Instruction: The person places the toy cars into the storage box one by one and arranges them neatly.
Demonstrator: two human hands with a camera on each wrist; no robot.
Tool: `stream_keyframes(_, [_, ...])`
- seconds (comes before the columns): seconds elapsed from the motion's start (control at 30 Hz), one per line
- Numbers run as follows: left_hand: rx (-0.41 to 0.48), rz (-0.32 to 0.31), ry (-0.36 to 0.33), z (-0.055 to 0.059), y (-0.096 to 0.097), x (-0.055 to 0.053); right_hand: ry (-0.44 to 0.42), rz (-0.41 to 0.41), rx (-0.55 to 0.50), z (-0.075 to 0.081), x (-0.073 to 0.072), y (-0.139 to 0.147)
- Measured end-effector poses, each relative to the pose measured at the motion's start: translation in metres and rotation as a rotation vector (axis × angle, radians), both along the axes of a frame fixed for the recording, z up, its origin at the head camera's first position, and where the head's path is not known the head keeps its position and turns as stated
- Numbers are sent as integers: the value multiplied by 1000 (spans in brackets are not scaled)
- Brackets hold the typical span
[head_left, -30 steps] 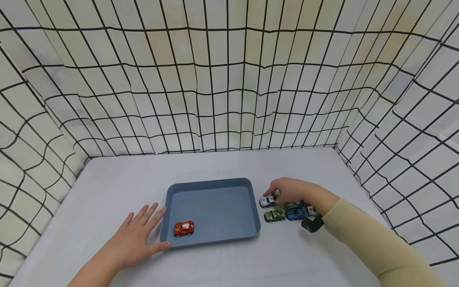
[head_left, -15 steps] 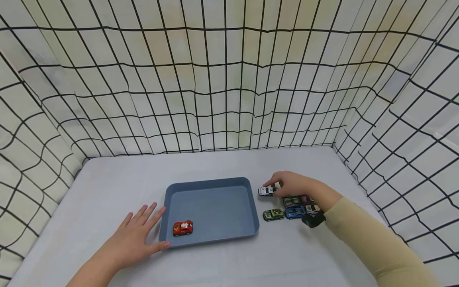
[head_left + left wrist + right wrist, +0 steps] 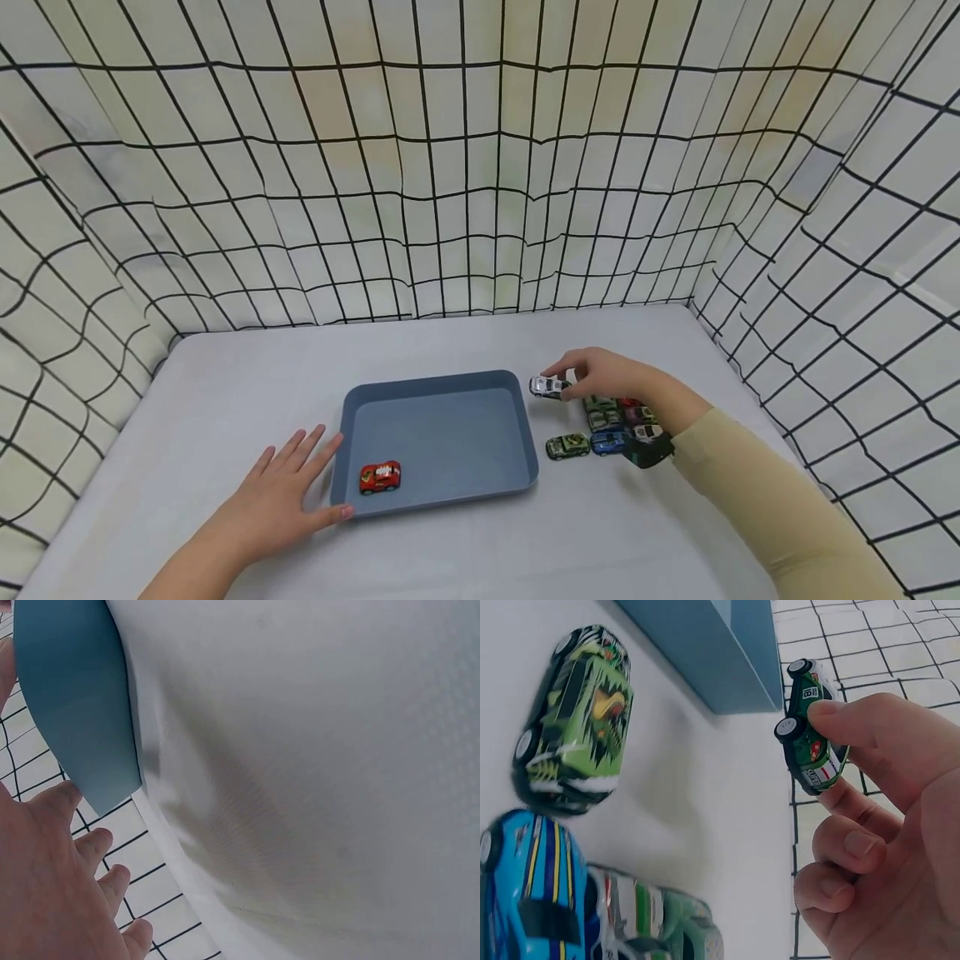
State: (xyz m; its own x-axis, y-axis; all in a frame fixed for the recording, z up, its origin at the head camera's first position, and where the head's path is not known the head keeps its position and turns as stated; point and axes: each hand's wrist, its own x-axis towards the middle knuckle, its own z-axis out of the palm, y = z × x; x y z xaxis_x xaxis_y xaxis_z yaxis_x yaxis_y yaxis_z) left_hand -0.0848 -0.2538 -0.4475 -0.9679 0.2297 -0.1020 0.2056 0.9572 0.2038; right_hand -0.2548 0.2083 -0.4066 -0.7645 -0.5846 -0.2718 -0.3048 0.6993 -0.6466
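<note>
Between thumb and finger, my right hand [image 3: 603, 373] pinches a small white and green toy car [image 3: 814, 735], held just right of the blue-grey tray's far right corner. In the head view the same toy car [image 3: 548, 387] shows a white top. My left hand [image 3: 273, 493] lies with fingers spread at the left side of the tray [image 3: 442, 386], its fingertips touching the rim. A red toy car [image 3: 380, 477] sits inside the tray, in the near left corner. In the left wrist view the tray's outer wall [image 3: 75, 697] shows beside the fingers.
Right of the tray stand a green patterned toy car [image 3: 567, 446], a blue striped toy car [image 3: 609, 442] and several others, partly hidden by my right wrist. A white cloth covers the table [image 3: 255, 367]. White walls with a black grid [image 3: 450, 208] enclose it.
My right hand has lifted the white and green toy car off the table and moved it away from me and slightly left, clear of the other cars. My left hand has stayed put.
</note>
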Motion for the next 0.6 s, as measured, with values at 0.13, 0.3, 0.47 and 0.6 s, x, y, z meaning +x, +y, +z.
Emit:
stream_keyframes(0.13, [0, 6, -1, 0, -2, 1, -18, 21, -30, 3, -1, -9])
stream_keyframes(0.3, [14, 3, 7, 1, -2, 2, -12, 53, -45, 2, -5, -22])
stream_keyframes(0.47, [23, -1, 8, -1, -3, 2, -25, 68, -45, 3, -8, -38])
stream_keyframes(0.6, [20, 2, 7, -2, -3, 1, -7, 87, -32, 3, -9, -51])
